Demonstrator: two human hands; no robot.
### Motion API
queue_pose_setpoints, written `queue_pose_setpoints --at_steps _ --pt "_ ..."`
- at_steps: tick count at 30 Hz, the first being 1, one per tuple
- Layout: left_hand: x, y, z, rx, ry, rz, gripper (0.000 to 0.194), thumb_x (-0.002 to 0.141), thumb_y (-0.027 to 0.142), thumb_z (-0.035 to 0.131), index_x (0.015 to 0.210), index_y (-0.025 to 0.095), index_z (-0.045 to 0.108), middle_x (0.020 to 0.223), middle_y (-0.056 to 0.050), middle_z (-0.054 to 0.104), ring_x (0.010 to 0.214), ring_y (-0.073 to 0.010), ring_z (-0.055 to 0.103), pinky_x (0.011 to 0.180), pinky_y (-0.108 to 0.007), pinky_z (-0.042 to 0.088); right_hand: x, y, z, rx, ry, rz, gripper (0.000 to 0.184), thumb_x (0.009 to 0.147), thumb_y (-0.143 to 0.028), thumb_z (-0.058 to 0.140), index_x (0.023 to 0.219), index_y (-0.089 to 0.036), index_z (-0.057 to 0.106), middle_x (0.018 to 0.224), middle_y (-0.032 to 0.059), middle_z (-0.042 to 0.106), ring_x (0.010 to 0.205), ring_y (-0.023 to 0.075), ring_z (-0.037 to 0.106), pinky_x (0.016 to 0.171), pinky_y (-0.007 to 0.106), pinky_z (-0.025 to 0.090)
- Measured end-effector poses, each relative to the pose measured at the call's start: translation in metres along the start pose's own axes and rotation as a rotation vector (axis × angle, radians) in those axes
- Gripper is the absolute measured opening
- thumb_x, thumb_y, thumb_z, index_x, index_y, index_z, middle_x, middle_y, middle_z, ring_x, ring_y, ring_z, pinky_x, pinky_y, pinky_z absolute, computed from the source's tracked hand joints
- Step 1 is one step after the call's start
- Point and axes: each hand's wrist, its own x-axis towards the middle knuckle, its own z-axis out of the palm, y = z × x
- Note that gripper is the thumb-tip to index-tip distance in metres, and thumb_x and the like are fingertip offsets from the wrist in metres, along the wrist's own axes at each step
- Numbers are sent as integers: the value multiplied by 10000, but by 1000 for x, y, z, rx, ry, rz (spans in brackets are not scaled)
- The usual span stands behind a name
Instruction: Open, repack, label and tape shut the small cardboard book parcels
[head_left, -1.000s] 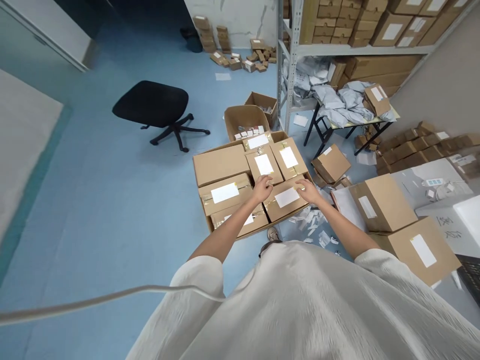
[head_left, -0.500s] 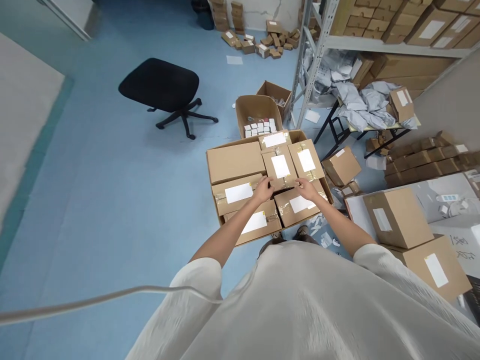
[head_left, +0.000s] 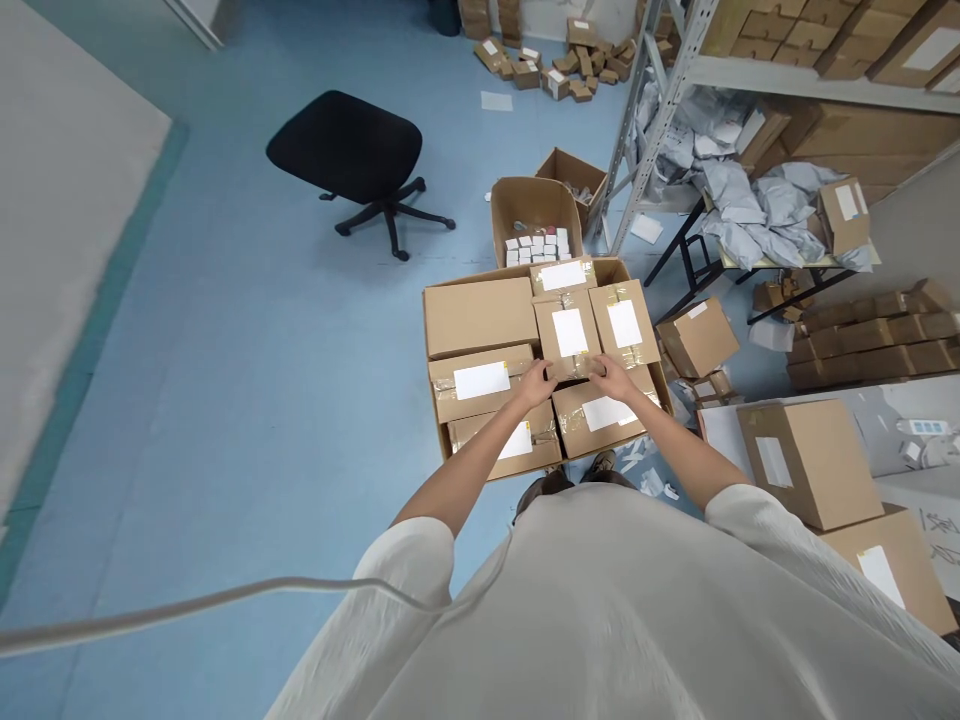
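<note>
A small taped cardboard box with a white label lies among others inside a big open carton. At its near left corner is my left hand, fingers curled against the edge. My right hand is bent around the near right corner, so the two hands grip the box from both sides. Their fingertips are partly hidden in the gaps. Close by lie a labelled box on the right, a plain box at the far left, and another labelled box under my right wrist.
Beyond the carton stands an open box holding small white boxes. A black chair is at the far left. A metal shelf and a table with grey parcels stand right. Stacked cartons sit near my right arm.
The whole view has shifted, with the chair and shelf now farther right in the picture. My hands stay at the same corners of the box, which looks unmoved in the carton.
</note>
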Motion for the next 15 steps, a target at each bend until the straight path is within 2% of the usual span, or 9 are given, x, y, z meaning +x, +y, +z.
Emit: queue_pose_setpoints --at_steps 3,7,12,15 --pt "-1 2 1 -21 -10 17 442 863 362 784 1282 223 750 1411 -132 780 1324 -371 729 1183 -527 579 2 -2 -2 31 -9 22 600 904 -368 790 1488 -261 707 1560 124 724 1459 348 677 1249 590 534" --pt "-1 6 4 -25 3 15 394 846 370 791 1216 236 774 1374 -97 798 1308 -353 729 1172 -513 580 5 -10 -3 56 8 62 579 886 -400 842 1440 -264 743 1521 129 747 1444 364 685 1245 605 534" --pt "1 10 11 -70 34 -108 424 831 316 793 1248 237 774 1410 -116 783 1320 -366 725 1127 -502 591 3 -16 0 95 22 77 423 893 -400 825 1296 -271 797 1458 82 777 1410 328 698 1253 556 523" --pt "4 12 12 -69 54 -77 344 847 302 782 1185 241 790 1361 -100 787 1246 -347 751 1070 -483 615 3 -17 0 137 43 77 301 888 -412 814 1144 -254 825 1361 80 811 1342 321 725 1228 531 536"
